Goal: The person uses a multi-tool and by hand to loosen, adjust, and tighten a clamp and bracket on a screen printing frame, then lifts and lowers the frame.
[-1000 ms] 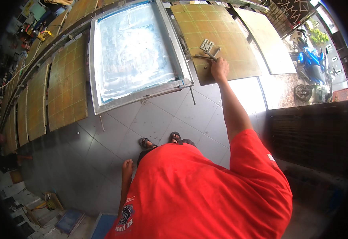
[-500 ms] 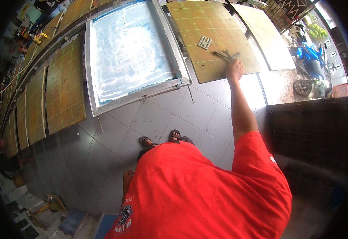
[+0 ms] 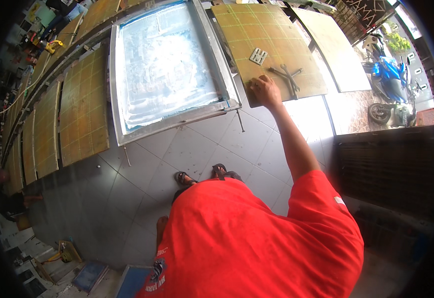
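My right hand is at the near left corner of a tan board marked with a yellow-green grid. Its fingers are curled together at the board's surface, and what is between them is too small to make out. Just right of the hand lie two crossed wrenches. A small metal plate with slots rests farther back on the same board. Low at my side, partly covered by the red shirt, is my left hand; its fingers do not show clearly.
Left of the board sits a metal-framed printing screen smeared with white and blue, a bolt hanging below its corner. More tan boards line the left. A blue motorbike stands beyond at right, and a dark cabinet nearer.
My right hand has left the wrenches and moved left to the board's near left corner, where a small nut-like piece lay. The wrenches now lie crossed on the board.
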The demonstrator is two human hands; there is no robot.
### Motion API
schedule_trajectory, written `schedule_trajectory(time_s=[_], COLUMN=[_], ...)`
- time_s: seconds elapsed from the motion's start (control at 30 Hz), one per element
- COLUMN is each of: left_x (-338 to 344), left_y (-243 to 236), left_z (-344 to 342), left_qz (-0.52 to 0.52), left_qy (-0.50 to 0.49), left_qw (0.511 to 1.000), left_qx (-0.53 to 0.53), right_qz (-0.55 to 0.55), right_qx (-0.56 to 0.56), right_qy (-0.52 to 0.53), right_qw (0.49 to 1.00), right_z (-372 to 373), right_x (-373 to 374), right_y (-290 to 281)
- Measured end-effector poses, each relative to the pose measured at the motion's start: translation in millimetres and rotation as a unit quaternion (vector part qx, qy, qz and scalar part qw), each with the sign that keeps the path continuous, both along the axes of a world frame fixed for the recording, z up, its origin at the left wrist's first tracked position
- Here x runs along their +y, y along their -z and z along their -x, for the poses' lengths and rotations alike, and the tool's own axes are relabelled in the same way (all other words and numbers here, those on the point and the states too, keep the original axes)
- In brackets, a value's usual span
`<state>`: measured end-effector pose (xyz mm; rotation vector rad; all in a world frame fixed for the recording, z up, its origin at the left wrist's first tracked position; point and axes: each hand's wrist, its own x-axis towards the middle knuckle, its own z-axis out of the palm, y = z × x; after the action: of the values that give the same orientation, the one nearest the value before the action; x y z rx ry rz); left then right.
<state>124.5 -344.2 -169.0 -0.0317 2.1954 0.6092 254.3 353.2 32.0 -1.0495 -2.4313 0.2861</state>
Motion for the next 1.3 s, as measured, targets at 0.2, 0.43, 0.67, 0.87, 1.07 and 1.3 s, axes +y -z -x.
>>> schedule_trajectory(time_s=[0.2,0.43,0.67,0.87,1.07,1.3], left_x=[0.3,3.3,8.3,10.9,22.3,15.9], left_y=[-20.4,-34.2,-19.1,-6.1,-12.3,-37.5], left_z=[-11.4,-8.6,-3.1,12.6,30.2,18.7], left_qz=[0.027,0.051,0.040,0.018,-0.060,0.037], left_qy=[-0.035,-0.014,0.022,0.087,0.014,0.049], left_qw=[0.998,0.997,0.998,0.996,0.998,0.998], left_qx=[-0.041,-0.063,-0.044,-0.012,-0.005,-0.012], right_qz=[-0.015,0.021,-0.048,-0.003,0.010,0.024], right_qx=[0.081,-0.059,0.036,0.009,0.122,0.000], right_qy=[-0.015,0.053,0.189,0.242,0.192,0.150], right_qw=[0.996,0.997,0.980,0.970,0.974,0.988], right_z=[25.7,58.5,-31.7,-76.4,-63.6,-20.7], right_x=[29.0,101.9,56.6,67.1,86.6,126.9], right_y=[21.2,16.9,-14.0,14.8,-3.5,-3.5])
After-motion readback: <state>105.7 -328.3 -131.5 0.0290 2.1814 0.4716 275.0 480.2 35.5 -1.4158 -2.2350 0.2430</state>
